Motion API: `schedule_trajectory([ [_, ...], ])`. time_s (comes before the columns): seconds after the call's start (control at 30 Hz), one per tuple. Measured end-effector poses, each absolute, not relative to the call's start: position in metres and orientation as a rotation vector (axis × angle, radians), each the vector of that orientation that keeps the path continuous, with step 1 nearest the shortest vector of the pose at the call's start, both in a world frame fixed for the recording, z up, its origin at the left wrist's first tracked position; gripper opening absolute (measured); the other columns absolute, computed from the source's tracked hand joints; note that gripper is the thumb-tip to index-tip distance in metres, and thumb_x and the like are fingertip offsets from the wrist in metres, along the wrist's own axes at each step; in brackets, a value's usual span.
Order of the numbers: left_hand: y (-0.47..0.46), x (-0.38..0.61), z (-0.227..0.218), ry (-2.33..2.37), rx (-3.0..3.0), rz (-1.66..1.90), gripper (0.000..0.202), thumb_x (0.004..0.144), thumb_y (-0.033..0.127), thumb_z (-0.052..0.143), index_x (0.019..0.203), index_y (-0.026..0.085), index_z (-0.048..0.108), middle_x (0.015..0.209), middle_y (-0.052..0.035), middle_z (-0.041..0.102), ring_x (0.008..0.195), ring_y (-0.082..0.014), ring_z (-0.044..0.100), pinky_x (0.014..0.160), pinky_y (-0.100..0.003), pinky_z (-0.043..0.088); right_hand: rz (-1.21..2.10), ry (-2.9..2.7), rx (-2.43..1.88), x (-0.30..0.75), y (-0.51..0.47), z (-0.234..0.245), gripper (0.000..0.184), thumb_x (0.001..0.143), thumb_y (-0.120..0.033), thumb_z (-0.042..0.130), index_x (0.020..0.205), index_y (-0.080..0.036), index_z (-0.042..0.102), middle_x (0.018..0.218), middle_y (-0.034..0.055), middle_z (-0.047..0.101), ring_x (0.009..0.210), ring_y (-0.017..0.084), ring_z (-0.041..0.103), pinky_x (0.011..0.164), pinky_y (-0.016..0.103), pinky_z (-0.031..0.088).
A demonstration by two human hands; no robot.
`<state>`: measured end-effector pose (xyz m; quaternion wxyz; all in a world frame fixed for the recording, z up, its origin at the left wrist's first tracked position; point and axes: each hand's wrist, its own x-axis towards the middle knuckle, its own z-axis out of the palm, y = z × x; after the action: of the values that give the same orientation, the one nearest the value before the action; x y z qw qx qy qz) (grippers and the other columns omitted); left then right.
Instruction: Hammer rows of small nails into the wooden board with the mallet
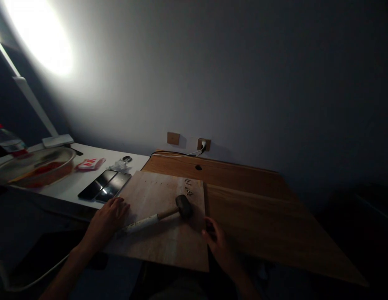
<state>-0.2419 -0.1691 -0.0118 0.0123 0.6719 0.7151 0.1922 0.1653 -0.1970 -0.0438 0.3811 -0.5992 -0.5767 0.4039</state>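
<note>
at far left a white desk lamp (31, 100) rises from its base and throws a bright oval onto the grey wall (212, 75). below it, on a white desk (73, 192), stand a plastic bottle with a red cap (8, 139) and a glass dish (34, 166) smeared with red. next come a red-and-white packet (90, 164), its print too blurred to read, and a crumpled clear plastic bag (118, 166). two dark-screened phones (104, 186) lie side by side at the desk's front.

the left hand (111, 218) lies flat and empty on a pale wooden board (159, 187), its fingers close together, just beside the white-wrapped handle of a dark-headed rubber mallet (183, 206). the mallet lies on the board, unheld, just below a small cluster of metal screws (188, 186).

the right hand (217, 246) hangs empty at the board's right edge, fingers loosely curled. the board sits on a larger oiled wooden tabletop (262, 216). behind it, a white cable runs from a charger in a wall socket (204, 144), right of a blank wall plate (173, 138).
</note>
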Motion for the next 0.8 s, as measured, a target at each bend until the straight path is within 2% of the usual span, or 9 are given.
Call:
schedule_trajectory([
  [0.17,-0.168,-0.244,-0.015,2.259,1.984,0.629,0.045,0.098,0.053,0.040,0.121,0.021,0.062,0.128,-0.0119,0.065,0.101,-0.0287,0.071,0.089,-0.044,0.058,1.070,-1.454,-1.504,0.164,-0.197,-0.045,0.047,0.089,-0.048,0.060,0.129,-0.023,0.066,0.131,0.0123,0.073,0.116,0.030,0.072,0.100,0.044,0.057],
  [0.37,-0.165,-0.229,-0.004,2.097,1.927,0.762,0.053,0.094,0.065,0.046,0.118,0.022,0.067,0.128,-0.0110,0.063,0.103,-0.0285,0.071,0.091,-0.044,0.058,1.106,-1.433,-1.514,0.169,-0.195,-0.035,0.053,0.084,-0.053,0.062,0.126,-0.021,0.066,0.129,0.0150,0.074,0.116,0.032,0.072,0.099,0.044,0.058],
  [0.47,-0.164,-0.214,-0.001,2.038,1.949,0.771,0.052,0.094,0.065,0.048,0.113,0.022,0.069,0.122,-0.0098,0.065,0.101,-0.0283,0.071,0.092,-0.043,0.058,1.067,-1.398,-1.556,0.187,-0.195,-0.037,0.055,0.081,-0.057,0.063,0.124,-0.022,0.066,0.125,0.0142,0.075,0.115,0.032,0.073,0.099,0.046,0.057],
  [0.6,-0.166,-0.180,-0.009,1.931,2.023,0.732,0.044,0.098,0.059,0.048,0.115,0.023,0.068,0.116,-0.0088,0.064,0.100,-0.0270,0.070,0.093,-0.043,0.057,0.961,-1.345,-1.650,0.229,-0.200,-0.043,0.054,0.080,-0.059,0.063,0.120,-0.024,0.068,0.125,0.0133,0.076,0.116,0.033,0.072,0.101,0.048,0.056],
  [0.8,-0.180,-0.123,-0.019,1.582,2.410,0.565,0.021,0.098,0.032,0.055,0.114,0.026,0.068,0.120,-0.0102,0.063,0.111,-0.0275,0.064,0.094,-0.042,0.055,0.796,-1.255,-1.829,0.305,-0.219,-0.049,0.060,0.073,-0.067,0.061,0.113,-0.023,0.069,0.125,0.0153,0.076,0.120,0.035,0.070,0.103,0.048,0.055],
])
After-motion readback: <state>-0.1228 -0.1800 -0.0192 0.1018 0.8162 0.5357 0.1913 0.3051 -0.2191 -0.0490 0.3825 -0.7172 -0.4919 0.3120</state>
